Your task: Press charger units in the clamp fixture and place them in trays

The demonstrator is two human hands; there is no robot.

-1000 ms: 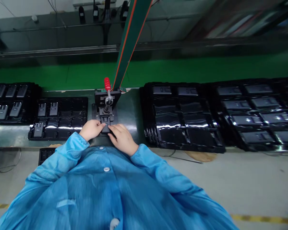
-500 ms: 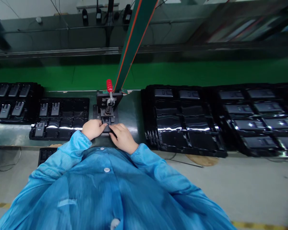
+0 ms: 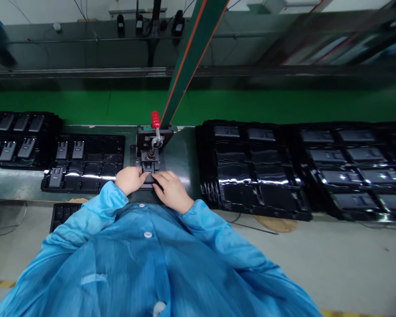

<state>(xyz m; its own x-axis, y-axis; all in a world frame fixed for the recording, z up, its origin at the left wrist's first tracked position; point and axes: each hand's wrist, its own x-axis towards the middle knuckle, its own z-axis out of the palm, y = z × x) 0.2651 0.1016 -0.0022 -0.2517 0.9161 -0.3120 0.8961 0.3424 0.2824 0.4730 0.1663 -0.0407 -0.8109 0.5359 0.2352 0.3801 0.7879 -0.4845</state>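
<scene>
A black clamp fixture (image 3: pixel 152 152) with a red-tipped lever (image 3: pixel 155 119) stands at the bench's front edge. A small dark part (image 3: pixel 149 172) lies in the fixture's front slot. My left hand (image 3: pixel 130 179) and my right hand (image 3: pixel 171 190) meet at this part, fingers curled and pinching it from both sides. Both arms wear blue sleeves.
A black tray (image 3: pixel 86 165) with a few grey parts lies left of the fixture, another tray (image 3: pixel 16 138) farther left. Glossy black trays (image 3: pixel 251 169) with dark parts fill the right. A green conveyor (image 3: pixel 267 105) runs behind. A slanted green post (image 3: pixel 191 57) rises behind the fixture.
Both hands stay on the part at the fixture. The view has drifted slightly, so everything sits a little more to the right and lower.
</scene>
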